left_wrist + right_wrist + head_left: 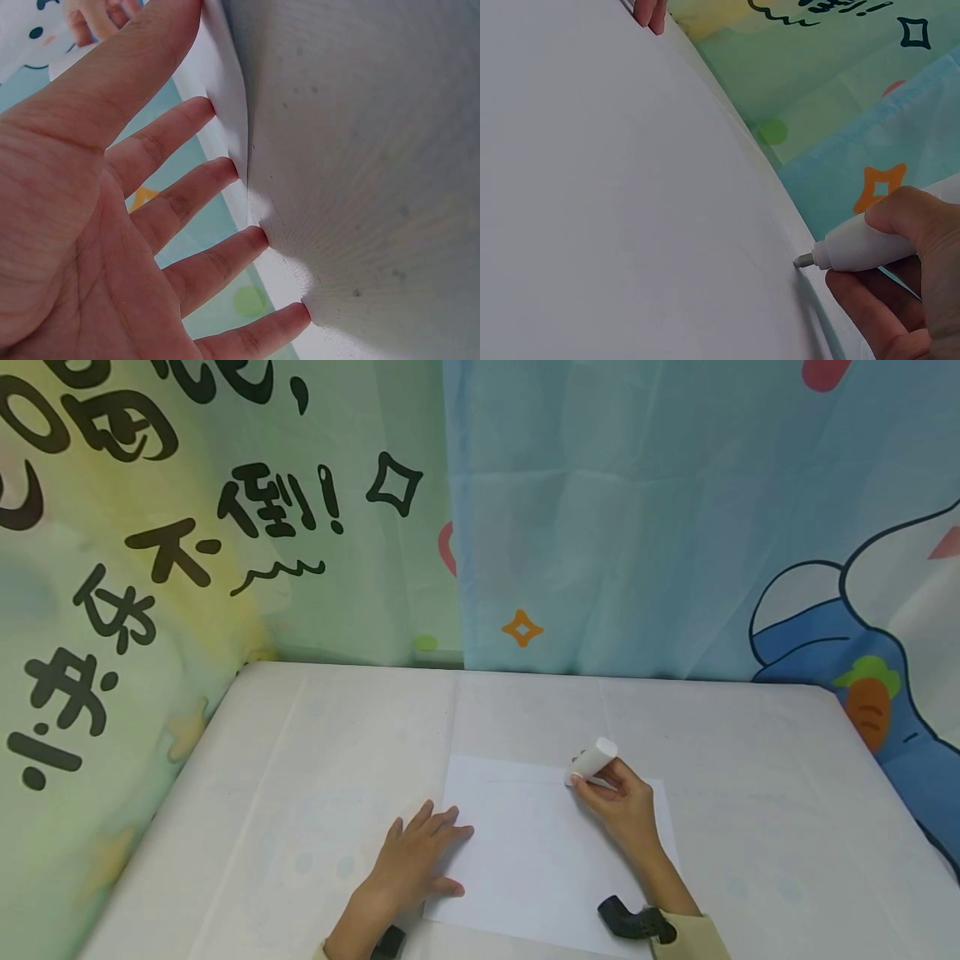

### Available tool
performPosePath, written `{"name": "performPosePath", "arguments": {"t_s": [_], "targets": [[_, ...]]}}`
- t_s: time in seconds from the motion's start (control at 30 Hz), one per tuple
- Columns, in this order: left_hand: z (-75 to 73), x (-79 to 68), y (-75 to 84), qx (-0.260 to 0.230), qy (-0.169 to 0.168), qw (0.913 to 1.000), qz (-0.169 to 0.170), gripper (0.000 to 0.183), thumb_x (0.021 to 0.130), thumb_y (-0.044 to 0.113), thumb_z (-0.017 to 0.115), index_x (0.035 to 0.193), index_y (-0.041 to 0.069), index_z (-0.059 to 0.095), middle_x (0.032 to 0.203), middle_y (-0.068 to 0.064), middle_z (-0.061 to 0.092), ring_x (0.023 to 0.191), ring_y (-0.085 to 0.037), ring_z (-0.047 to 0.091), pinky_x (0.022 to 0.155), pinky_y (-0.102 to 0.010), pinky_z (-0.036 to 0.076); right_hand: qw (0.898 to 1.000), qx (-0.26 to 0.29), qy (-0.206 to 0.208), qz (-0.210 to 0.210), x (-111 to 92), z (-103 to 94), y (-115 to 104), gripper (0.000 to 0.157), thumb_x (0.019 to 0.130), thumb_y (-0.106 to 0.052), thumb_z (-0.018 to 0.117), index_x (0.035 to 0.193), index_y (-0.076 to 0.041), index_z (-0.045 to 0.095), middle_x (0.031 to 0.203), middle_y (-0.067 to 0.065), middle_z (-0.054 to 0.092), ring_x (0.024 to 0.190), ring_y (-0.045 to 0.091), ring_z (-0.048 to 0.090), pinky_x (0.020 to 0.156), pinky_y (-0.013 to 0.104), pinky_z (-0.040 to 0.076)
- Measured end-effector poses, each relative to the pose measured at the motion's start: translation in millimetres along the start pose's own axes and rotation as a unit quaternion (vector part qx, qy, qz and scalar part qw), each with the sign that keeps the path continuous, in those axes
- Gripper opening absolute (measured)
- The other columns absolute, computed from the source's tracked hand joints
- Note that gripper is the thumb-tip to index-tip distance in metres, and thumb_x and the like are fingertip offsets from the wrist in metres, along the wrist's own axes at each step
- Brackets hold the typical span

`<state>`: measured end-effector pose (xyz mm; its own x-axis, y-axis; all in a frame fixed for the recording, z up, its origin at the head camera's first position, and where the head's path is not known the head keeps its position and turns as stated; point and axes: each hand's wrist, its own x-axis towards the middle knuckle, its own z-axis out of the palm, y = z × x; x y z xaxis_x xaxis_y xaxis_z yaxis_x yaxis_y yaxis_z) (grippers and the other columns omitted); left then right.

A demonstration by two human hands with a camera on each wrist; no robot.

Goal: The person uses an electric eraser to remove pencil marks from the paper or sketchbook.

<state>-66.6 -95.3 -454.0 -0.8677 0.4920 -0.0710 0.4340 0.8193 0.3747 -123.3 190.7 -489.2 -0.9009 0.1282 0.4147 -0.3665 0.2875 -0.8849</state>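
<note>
A white sheet of paper [540, 852] lies flat on the table. Near its upper right part, my right hand [618, 802] pinches a thick white pen [594, 758] between thumb and fingers. In the right wrist view the grey tip of the pen [866, 244] touches the sheet close to its far edge. A faint thin line runs along the upper part of the paper, left of the pen. My left hand [420, 860] rests with spread fingers at the left edge of the sheet. In the left wrist view its fingertips [251, 238] press down along the paper's edge.
A white cloth covers the table [337, 735]. Behind it hangs a printed curtain [600, 527] with lettering at the left and a carrot picture at the right. Black wrist straps [633, 920] sit on the forearms.
</note>
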Motion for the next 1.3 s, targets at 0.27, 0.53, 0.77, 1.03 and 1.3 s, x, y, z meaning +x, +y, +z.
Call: {"name": "performPosePath", "arguments": {"t_s": [0.27, 0.53, 0.77, 1.03, 1.3], "targets": [[0.4, -0.6, 0.3, -0.004, 0.001, 1.0, -0.001, 0.069, 0.071, 0.037, 0.082, 0.133, 0.017, 0.058, 0.145, -0.008, 0.051, 0.137, -0.039, 0.04, 0.101, -0.067, 0.037, 1.0, 0.004, -0.008, -0.009, 0.7, -0.8, 5.7, 0.04, 0.071, 0.02, 0.074, 0.109, 0.015, 0.062, 0.104, -0.002, 0.068, 0.092, -0.01, 0.062, 0.074, 0.013, 0.053], [-0.3, -1.0, -0.4, -0.016, 0.001, 0.9999, 0.004, 0.07, 0.07, 0.036, 0.082, 0.133, 0.018, 0.058, 0.145, -0.009, 0.05, 0.137, -0.04, 0.039, 0.099, -0.069, 0.036, 1.0, 0.008, -0.013, -0.009, -0.9, -1.0, 8.7, 0.04, 0.07, 0.024, 0.072, 0.108, 0.018, 0.06, 0.104, 0.021, 0.067, 0.092, -0.013, 0.06, 0.074, 0.011, 0.053], [-1.1, -1.5, -0.3, -0.022, -0.004, 0.9998, 0.002, 0.07, 0.07, 0.036, 0.082, 0.133, 0.017, 0.057, 0.146, -0.009, 0.049, 0.138, -0.04, 0.038, 0.1, -0.069, 0.035, 1.0, 0.008, -0.01, -0.01, -0.6, -1.2, -3.7, 0.038, 0.07, 0.024, 0.071, 0.106, 0.019, 0.06, 0.102, -0.01, 0.066, 0.089, -0.011, 0.062, 0.073, 0.012, 0.053], [-1.2, -1.8, -0.2, -0.02, 0.0, 0.9998, 0.005, 0.069, 0.071, 0.035, 0.082, 0.133, 0.016, 0.057, 0.145, -0.009, 0.05, 0.137, -0.04, 0.039, 0.1, -0.069, 0.036, 1.0, 0.012, -0.008, -0.016, 0.0, -2.8, 4.8, 0.037, 0.071, 0.022, 0.072, 0.106, 0.018, 0.062, 0.103, -0.016, 0.063, 0.088, -0.011, 0.063, 0.073, 0.013, 0.053], [-1.8, -1.8, 0.3, -0.02, -0.001, 0.9998, 0.0, 0.069, 0.071, 0.035, 0.082, 0.133, 0.017, 0.058, 0.145, -0.008, 0.05, 0.138, -0.04, 0.038, 0.1, -0.069, 0.035, 1.0, 0.011, -0.007, -0.02, -0.1, -2.1, 3.4, 0.038, 0.071, 0.023, 0.072, 0.107, 0.018, 0.061, 0.104, 0.027, 0.066, 0.09, -0.012, 0.061, 0.073, 0.012, 0.053]]}}
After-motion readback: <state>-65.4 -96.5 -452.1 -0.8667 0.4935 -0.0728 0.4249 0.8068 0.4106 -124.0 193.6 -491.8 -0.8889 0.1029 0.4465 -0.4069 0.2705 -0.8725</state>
